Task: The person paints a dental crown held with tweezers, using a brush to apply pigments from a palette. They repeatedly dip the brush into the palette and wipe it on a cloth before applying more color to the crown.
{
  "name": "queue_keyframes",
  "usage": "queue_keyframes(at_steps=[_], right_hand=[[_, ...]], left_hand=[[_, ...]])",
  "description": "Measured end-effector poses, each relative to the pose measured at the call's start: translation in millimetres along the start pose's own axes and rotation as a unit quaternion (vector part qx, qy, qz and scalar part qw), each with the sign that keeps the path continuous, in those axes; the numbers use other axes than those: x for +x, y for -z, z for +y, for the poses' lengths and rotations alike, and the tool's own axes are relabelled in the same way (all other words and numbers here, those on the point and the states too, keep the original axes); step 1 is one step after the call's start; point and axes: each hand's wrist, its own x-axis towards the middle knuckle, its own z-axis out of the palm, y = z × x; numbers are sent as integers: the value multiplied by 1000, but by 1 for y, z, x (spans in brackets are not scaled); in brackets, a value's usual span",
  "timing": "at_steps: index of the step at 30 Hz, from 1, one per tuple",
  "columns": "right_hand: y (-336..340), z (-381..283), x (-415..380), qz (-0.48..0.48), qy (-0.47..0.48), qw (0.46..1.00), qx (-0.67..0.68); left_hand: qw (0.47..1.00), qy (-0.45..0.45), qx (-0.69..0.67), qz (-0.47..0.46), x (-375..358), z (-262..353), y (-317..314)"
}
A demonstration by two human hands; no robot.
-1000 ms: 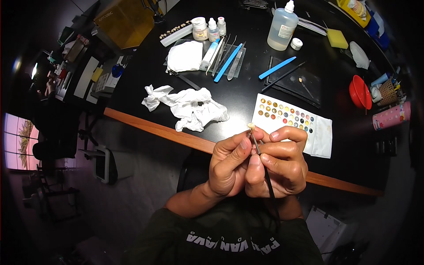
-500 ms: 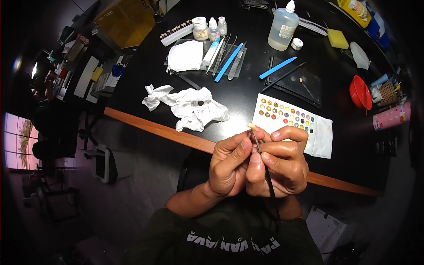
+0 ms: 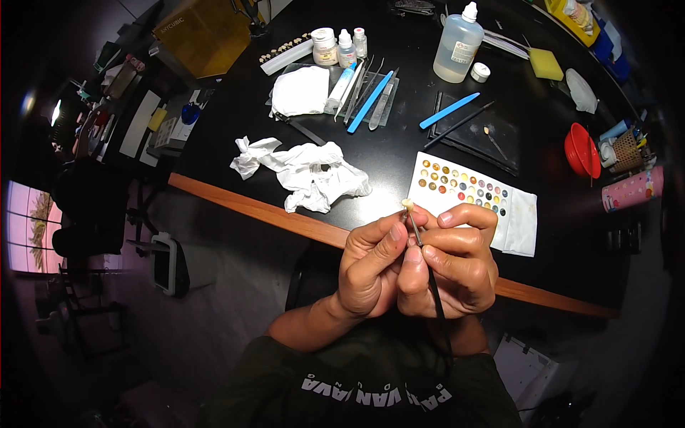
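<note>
My left hand [image 3: 374,264] pinches a small holder under a tiny cream tooth-shaped piece [image 3: 407,204], just above the front edge of the black table. Held in my right hand [image 3: 457,264] is a thin dark-handled brush [image 3: 434,289], whose tip reaches up to the cream piece. The fingertips of both hands are close together. Right behind them lies a white palette [image 3: 446,192] with rows of coloured paint wells. Crumpled white tissue [image 3: 321,175] rests to the left of the hands.
Small bottles and a jar [image 3: 324,47] stand at the back left near tools on a glass slab [image 3: 392,107]. Behind the palette is a dark tile [image 3: 471,135] with a blue-handled tool [image 3: 449,110]. A large clear bottle [image 3: 457,50] and a red bowl [image 3: 581,151] stand farther off.
</note>
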Motion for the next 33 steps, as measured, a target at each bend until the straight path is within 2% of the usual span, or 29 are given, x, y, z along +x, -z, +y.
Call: queue_keyframes(at_steps=[9,12,15,22,25,33], right_hand=[[0,-3,-4,0,-40,998,43],[8,-4,-5,-14,-45,996,81],[7,-6,-2,-35,-27,993,106],[10,-5,-2,-63,-46,986,148],[8,-1,-9,-8,-38,984,173],[-5,6,-8,33,-34,998,50]], left_hand=[[999,6,26,39,-3,-1,3],[1000,3,-24,-3,1,-3,5],[999,6,6,54,1,-3,-5],[998,-4,14,53,1,-3,-5],[999,-6,-4,31,3,-5,-2],[999,11,24,34,1,-3,11]])
